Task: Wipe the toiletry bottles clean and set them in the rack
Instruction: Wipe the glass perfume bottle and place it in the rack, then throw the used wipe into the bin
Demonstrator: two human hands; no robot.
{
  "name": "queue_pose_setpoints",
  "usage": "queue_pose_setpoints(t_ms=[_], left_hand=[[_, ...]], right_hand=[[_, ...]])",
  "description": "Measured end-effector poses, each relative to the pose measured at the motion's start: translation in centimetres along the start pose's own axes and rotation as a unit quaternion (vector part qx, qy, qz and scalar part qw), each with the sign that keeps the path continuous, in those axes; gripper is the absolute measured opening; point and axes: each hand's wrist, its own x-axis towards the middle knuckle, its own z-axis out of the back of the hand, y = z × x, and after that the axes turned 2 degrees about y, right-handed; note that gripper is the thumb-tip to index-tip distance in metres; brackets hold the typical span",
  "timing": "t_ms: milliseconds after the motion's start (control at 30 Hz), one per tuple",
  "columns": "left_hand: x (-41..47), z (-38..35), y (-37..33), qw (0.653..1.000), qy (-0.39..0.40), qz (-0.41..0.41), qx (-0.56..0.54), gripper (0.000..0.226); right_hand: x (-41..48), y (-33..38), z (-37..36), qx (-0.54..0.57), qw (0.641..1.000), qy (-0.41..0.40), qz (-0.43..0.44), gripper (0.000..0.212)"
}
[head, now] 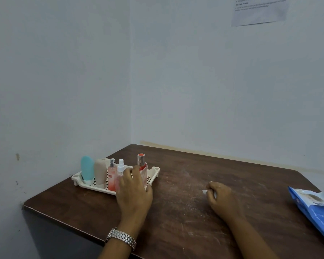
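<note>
1. Head view: a cream perforated plastic rack [154,171] sits at the far left of a scuffed dark brown wooden table [185,227], near the corner of the walls.
2. Five bottles stand upright in the rack, left to right: a teal rounded squeeze bottle [87,170], a beige squeeze bottle [100,171], a pink spray bottle with a silver nozzle [112,177], a clear spray bottle with a white nozzle [120,168] and a clear perfume bottle with a red and silver cap [142,162].
3. The left hand [134,189], with a silver link wristwatch [122,238] on its wrist, is at the rack's near side. Its bent fingers [137,170] lie against the perfume bottle's left side and its thumb is near the rack's rim. I cannot tell whether it grips the bottle.
4. The right hand [221,198] rests on the table, well apart from the rack, its fingers curled round a small white wipe [204,191].
5. A blue wipe packet [314,210] lies at the table's right edge.
</note>
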Motion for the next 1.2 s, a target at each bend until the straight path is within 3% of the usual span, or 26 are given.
queue_pose_setpoints(t_ms=[133, 500, 667, 900, 1100, 1200], left_hand=[[-0.8, 0.5, -0.7, 0.999, -0.023, -0.020, 0.028, 0.063], [-4.8, 1.4, -4.5, 0.985, 0.157, -0.076, -0.001, 0.038], [-6.0, 2.7, -5.3, 0.979, 0.183, -0.090, -0.028, 0.034], [-9.5, 4.9, -7.4, 0.968, 0.205, -0.127, -0.067, 0.030], [-13.9, 5.5, -10.6, 0.952, 0.218, -0.185, -0.112, 0.028], [-16.0, 5.8, -13.0, 0.945, 0.208, -0.217, -0.131, 0.028]], right_hand=[[-0.8, 0.5, 0.5, -0.013, 1.000, 0.011, 0.005, 0.022], [-4.2, 2.1, 2.7, -0.025, 1.000, 0.009, 0.000, 0.023], [-6.7, 2.7, 4.1, -0.042, 0.999, 0.000, -0.004, 0.027], [-10.8, 3.6, 6.9, -0.085, 0.996, -0.011, -0.003, 0.012], [-15.2, 3.9, 9.4, -0.073, 0.993, -0.088, 0.004, 0.009], [-17.7, 3.1, 11.6, -0.024, 0.986, -0.167, -0.017, 0.012]])
